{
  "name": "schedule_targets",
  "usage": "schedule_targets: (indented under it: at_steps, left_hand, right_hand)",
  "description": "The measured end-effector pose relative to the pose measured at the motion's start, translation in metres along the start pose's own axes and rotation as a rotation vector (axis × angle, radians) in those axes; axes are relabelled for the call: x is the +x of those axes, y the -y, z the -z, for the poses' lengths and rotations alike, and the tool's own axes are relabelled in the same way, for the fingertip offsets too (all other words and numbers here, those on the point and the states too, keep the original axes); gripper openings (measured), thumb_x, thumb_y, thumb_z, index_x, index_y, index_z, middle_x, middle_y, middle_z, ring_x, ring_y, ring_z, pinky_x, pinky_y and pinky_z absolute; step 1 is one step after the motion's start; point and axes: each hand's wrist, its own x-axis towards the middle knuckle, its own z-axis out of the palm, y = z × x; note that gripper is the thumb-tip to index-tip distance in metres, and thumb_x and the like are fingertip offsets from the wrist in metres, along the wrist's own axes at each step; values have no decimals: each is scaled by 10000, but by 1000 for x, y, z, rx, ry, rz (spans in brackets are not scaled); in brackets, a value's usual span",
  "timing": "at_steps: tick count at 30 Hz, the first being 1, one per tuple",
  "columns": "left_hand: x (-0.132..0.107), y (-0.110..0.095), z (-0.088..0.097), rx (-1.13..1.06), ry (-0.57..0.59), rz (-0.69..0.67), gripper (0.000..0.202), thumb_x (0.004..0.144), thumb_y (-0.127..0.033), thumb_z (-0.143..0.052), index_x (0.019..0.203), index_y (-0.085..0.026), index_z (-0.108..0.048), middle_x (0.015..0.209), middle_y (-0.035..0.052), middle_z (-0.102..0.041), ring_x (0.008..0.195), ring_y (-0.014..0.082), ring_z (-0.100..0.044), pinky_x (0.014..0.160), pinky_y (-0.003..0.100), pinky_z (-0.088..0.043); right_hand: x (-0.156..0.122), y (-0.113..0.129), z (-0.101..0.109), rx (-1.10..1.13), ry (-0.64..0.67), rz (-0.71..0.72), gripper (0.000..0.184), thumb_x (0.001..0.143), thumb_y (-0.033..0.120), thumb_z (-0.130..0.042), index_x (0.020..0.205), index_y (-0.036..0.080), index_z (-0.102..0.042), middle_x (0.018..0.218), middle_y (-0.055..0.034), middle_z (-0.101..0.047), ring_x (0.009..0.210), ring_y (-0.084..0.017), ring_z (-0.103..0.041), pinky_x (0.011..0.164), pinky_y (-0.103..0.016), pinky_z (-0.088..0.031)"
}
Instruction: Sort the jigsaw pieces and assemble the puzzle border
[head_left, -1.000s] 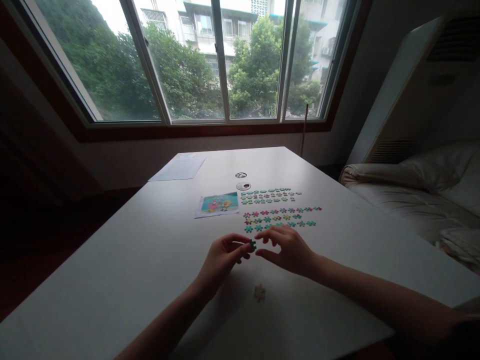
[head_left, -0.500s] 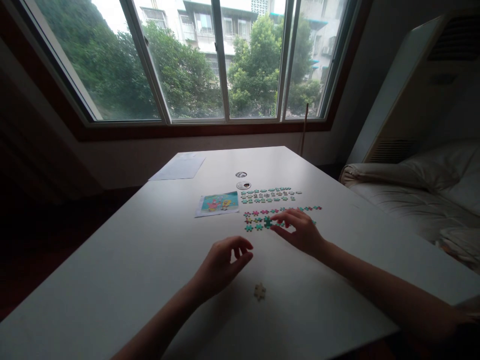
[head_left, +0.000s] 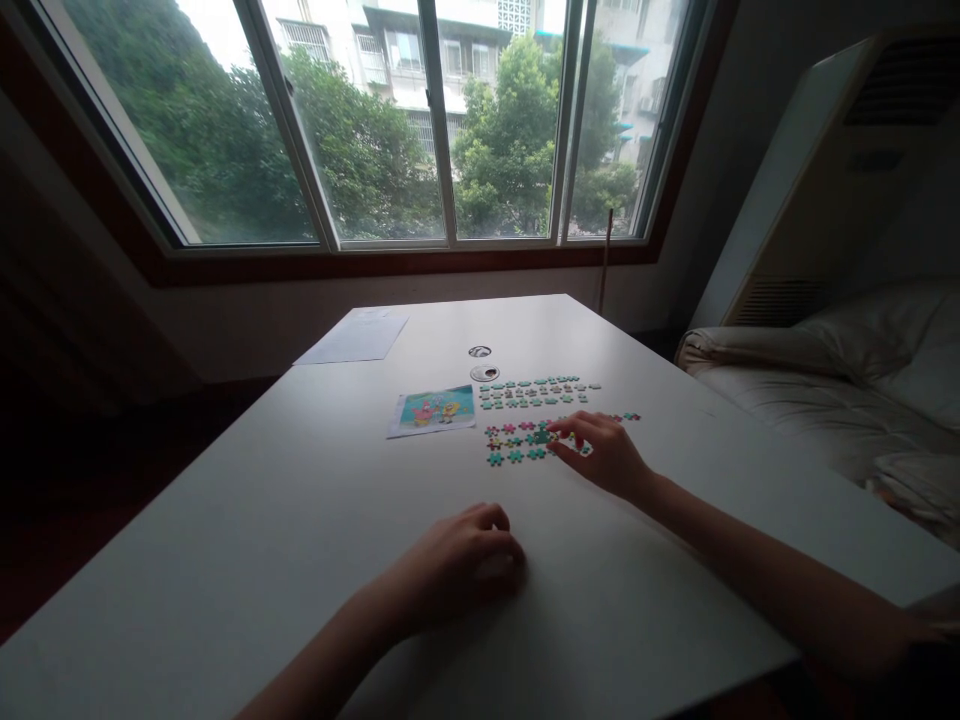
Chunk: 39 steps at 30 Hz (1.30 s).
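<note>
A teal jigsaw puzzle piece (head_left: pixel 541 436) is pinched between the thumb and fingertips of my right hand (head_left: pixel 604 455), raised over the near rows of puzzle pieces (head_left: pixel 515 456). My left hand (head_left: pixel 469 560) is low over the table nearer to me, its fingers curled inward. It covers the spot where a pale, face-down puzzle piece lay; that piece is hidden now, and what the fingers hold cannot be made out. Beyond the right hand are the far rows of puzzle pieces (head_left: pixel 531 402). A cartoon picture sheet (head_left: pixel 435 411) lies left of the rows.
The white table (head_left: pixel 285 520) stretches toward the window (head_left: pixel 390 150). Paper sheets (head_left: pixel 352 338) lie at its far left corner. Two round table inserts (head_left: pixel 484 373) sit behind the pieces. A pale sofa (head_left: pixel 810 380) stands to the right.
My left hand has moved down and slightly right, over the loose face-down piece, its fingers curling in. My right hand has shifted slightly right, still holding its teal piece. The view has tilted slightly.
</note>
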Motion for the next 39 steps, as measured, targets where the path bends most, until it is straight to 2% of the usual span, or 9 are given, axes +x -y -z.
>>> schedule_targets:
  at_steps: [5, 9, 14, 18, 25, 32, 39]
  left_hand:
    - [2, 8, -1, 88, -57, -12, 176, 819, -236, -535, 959, -272, -634, 937, 32, -539, 770, 145, -547, 690, 232, -424]
    - [2, 10, 1, 119, -69, -21, 224, 811, -237, -536, 1025, -271, -596, 977, 40, -542, 811, 163, -546, 710, 253, -434]
    - [4, 5, 5, 135, -62, -2, 190, 798, -233, -549, 975, -264, -609, 993, 43, -538, 861, 179, -538, 735, 272, -442]
    - [5, 4, 6, 143, -64, 2, 176, 802, -221, -545, 956, -266, -618, 976, 38, -542, 846, 171, -543, 725, 262, -445]
    - [4, 7, 5, 130, -70, -4, 180, 816, -223, -529, 970, -267, -610, 981, 43, -541, 857, 177, -536, 727, 268, -444]
    - [5, 5, 6, 131, -53, 17, 182, 819, -212, -525, 975, -274, -595, 994, 34, -537, 882, 183, -529, 744, 286, -440]
    - [7, 9, 7, 132, -52, 17, 174, 816, -207, -523, 965, -274, -584, 995, 33, -528, 882, 182, -525, 750, 298, -443]
  right_hand:
    - [1, -3, -2, 15, 60, -35, 177, 808, 331, -551, 911, 206, -621, 835, -29, -647, 581, -102, -545, 666, -262, -415]
    - [12, -18, 6, -20, 105, -84, 167, 799, 325, -560, 901, 208, -622, 802, -20, -637, 621, -113, -558, 649, -249, -418]
    - [27, -66, 24, -79, 195, -233, 186, 786, 343, -552, 882, 205, -633, 750, -10, -632, 569, -114, -544, 577, -232, -410]
    - [29, -106, 28, -102, 229, -359, 227, 773, 367, -544, 888, 202, -648, 751, -14, -650, 598, -128, -569, 562, -226, -408]
    - [29, -144, 20, -142, 281, -420, 232, 752, 373, -554, 884, 217, -664, 760, -12, -664, 641, -143, -591, 585, -234, -406]
    - [47, -184, 3, -191, 282, -527, 251, 740, 352, -576, 907, 192, -672, 800, -37, -671, 683, -155, -597, 602, -237, -413]
    - [63, -201, -6, -193, 362, -583, 240, 720, 342, -621, 878, 177, -693, 813, -46, -683, 724, -156, -610, 602, -212, -422]
